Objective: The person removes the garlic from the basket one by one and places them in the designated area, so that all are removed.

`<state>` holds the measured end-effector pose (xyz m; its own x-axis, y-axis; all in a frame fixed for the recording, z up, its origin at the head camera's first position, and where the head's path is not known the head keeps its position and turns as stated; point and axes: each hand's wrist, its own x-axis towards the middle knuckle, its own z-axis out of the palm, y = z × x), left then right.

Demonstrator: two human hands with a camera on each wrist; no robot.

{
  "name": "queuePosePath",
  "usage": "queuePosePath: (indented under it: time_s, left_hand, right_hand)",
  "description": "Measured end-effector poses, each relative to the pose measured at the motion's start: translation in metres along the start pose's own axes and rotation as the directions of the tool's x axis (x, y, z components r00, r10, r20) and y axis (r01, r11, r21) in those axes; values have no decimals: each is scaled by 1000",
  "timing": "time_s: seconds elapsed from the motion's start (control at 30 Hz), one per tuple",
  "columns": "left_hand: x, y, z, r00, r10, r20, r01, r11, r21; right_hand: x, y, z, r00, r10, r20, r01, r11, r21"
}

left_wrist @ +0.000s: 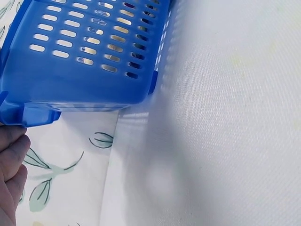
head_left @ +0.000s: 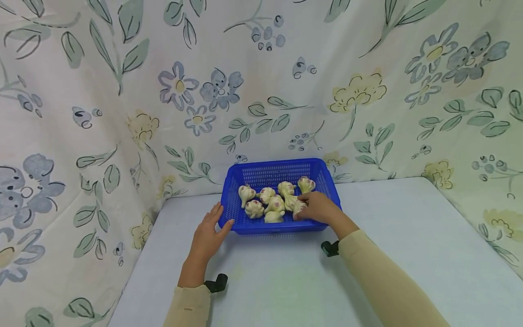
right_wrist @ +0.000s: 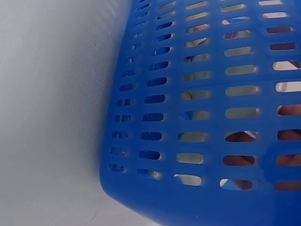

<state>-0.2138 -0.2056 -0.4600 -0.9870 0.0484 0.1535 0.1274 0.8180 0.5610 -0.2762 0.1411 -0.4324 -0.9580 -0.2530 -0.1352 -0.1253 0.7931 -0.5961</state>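
A blue slotted plastic basket (head_left: 261,230) holds several pale garlic bulbs (head_left: 254,209) with purplish marks. Inside its right half, my right hand (head_left: 323,210) grips a garlic bulb (head_left: 299,208) between thumb and fingers. My left hand (head_left: 206,238) is at the basket's left front corner, fingers extended along the rim and thumb apart. In the left wrist view, its fingertips lie right at the rim corner of the basket (left_wrist: 70,84). The right wrist view is mostly the basket's slotted wall (right_wrist: 211,125), with parts of the right fingers (right_wrist: 239,160) showing through the slots.
The basket stands near the back edge of a white-covered table (head_left: 282,281). Behind and beside the table hangs a floral cloth (head_left: 261,91). A small black device is at each wrist, one by the left (head_left: 216,283) and one by the right (head_left: 329,248).
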Motion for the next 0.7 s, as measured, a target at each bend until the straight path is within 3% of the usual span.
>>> queuePosePath:
  time_s: [0.7]
  left_hand:
    - [-1,3,0,999,-36,21,37,999,-12]
  right_hand:
    - [-8,2,-7,996,-34,-86,48,987,156]
